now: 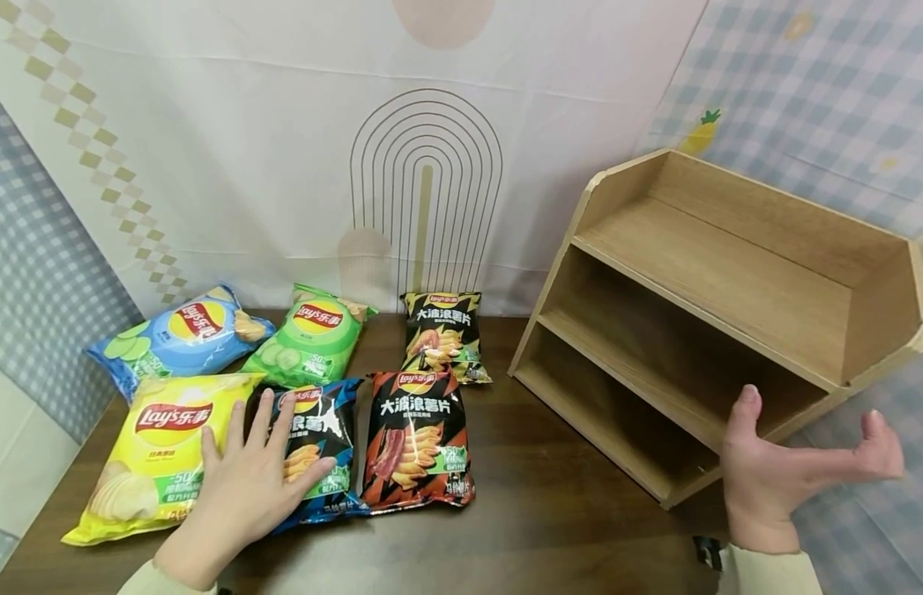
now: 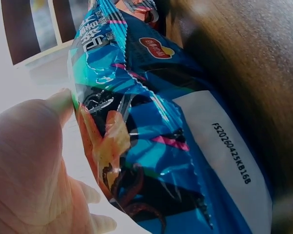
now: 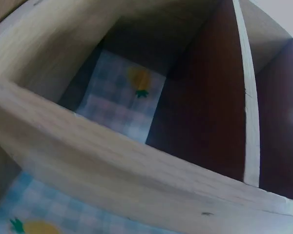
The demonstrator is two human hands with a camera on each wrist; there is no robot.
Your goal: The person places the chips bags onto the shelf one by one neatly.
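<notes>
My left hand (image 1: 253,471) is spread over a blue-and-black bag of potato chips (image 1: 323,450), its fingers straight and the thumb on the front of the bag. In the left wrist view, that bag (image 2: 132,136) shows its crimped edge and a printed white strip, with the thumb (image 2: 61,105) at its face. Beside it lie a yellow chip bag (image 1: 171,421) and a red-and-black one (image 1: 416,442). My right hand (image 1: 773,479) holds nothing; thumb and fingers are stretched apart by the front right corner of a wooden shelf (image 1: 625,364). The right wrist view shows the shelf's boards (image 3: 136,151), not the hand.
Behind the front bags lie a light blue chip bag (image 1: 186,335), a green one (image 1: 308,339) and a smaller black-and-yellow one (image 1: 442,330). All rest on a dark wooden table (image 1: 535,529). A patterned cloth (image 1: 283,165) hangs along the back.
</notes>
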